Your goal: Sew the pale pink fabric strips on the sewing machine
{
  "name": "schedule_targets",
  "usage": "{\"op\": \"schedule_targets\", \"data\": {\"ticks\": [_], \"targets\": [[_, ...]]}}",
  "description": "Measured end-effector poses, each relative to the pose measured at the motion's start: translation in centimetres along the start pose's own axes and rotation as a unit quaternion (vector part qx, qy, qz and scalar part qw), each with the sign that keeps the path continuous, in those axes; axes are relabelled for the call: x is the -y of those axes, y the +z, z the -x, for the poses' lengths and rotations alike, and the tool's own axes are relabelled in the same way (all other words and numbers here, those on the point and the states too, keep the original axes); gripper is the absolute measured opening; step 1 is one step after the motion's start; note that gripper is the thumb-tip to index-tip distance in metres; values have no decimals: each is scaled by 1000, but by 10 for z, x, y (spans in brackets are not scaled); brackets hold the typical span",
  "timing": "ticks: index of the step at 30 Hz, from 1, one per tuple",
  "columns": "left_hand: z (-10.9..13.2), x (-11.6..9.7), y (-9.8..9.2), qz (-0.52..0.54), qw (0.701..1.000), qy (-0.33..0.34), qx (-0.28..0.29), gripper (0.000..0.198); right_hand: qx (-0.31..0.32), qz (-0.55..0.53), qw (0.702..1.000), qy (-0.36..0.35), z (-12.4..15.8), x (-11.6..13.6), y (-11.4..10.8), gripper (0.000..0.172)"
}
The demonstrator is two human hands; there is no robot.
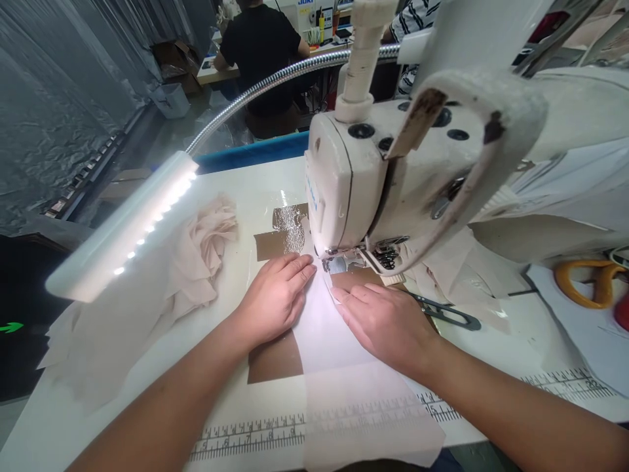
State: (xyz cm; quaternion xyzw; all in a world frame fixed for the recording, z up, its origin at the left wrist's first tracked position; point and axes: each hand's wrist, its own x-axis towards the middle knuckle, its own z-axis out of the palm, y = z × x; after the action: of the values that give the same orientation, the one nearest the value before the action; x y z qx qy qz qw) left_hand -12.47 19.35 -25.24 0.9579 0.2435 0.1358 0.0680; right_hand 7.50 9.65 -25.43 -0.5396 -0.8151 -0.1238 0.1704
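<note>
A thin, pale, nearly see-through piece of fabric point(339, 367) runs from under the needle area point(326, 263) of the white sewing machine point(330, 177) down over the table's front edge. My left hand point(278, 298) lies flat on the fabric's left side, fingers stretched toward the needle. At the right edge of the fabric, my right hand point(388, 321) has its fingertips closed on a narrow strip of the edge, close to the presser foot. The right thumb is mostly hidden. Brown patches point(275, 359) show on the table around both hands.
Crumpled pale fabric point(204, 249) lies left, under a lit lamp point(128, 229) on a bendy metal arm. Dark thread snips point(449, 313) rest near my right hand. Orange-handled scissors point(592, 283) lie far right. A printed ruler point(255, 436) runs along the front. A person point(260, 52) sits beyond.
</note>
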Motion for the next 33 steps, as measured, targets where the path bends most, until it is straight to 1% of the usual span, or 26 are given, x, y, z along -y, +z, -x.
{"op": "schedule_targets", "data": {"ticks": [3, 6, 8, 10, 13, 16, 17, 20, 23, 25, 27, 29, 31, 33], "targets": [[1, -1, 0, 13, 1000, -4, -21, 39, 1, -3, 1000, -4, 0, 0, 0, 26], [5, -9, -6, 34, 999, 1, -37, 35, 8, -17, 1000, 3, 0, 0, 0, 27], [9, -19, -11, 50, 998, 6, -23, 35, 12, -33, 999, 13, 0, -1, 0, 28], [13, -28, -15, 52, 999, 0, 3, 37, 13, -51, 998, 19, 0, -1, 2, 29], [15, -34, -16, 12, 999, -37, 31, 24, 18, -65, 997, 23, 1, -2, 5, 27], [13, -29, -16, -36, 995, -75, 52, 26, 24, -70, 997, 29, 2, -3, 7, 28], [13, -26, -18, -44, 994, -80, 59, 24, 23, -72, 997, 32, 2, -3, 7, 28], [19, -15, -31, -35, 993, -68, 86, 12, 18, -79, 996, 33, 3, -2, 5, 29], [40, -4, -51, -2, 991, -30, 131, 14, 21, -89, 995, 27, 5, -2, 2, 29], [61, 0, -63, 12, 989, -9, 145, 18, 23, -101, 994, 22, 6, -2, 0, 29], [83, -1, -71, 10, 991, -5, 130, 21, 25, -115, 993, 13, 8, -3, 0, 29], [106, -9, -76, -1, 996, -15, 84, 23, 28, -130, 991, -1, 9, -4, 0, 29], [124, -25, -74, -7, 999, -41, 21, 26, 30, -144, 989, -22, 9, -5, 0, 30], [137, -48, -66, 1, 996, -79, -33, 30, 29, -149, 987, -56, 8, -4, 1, 30]]}}
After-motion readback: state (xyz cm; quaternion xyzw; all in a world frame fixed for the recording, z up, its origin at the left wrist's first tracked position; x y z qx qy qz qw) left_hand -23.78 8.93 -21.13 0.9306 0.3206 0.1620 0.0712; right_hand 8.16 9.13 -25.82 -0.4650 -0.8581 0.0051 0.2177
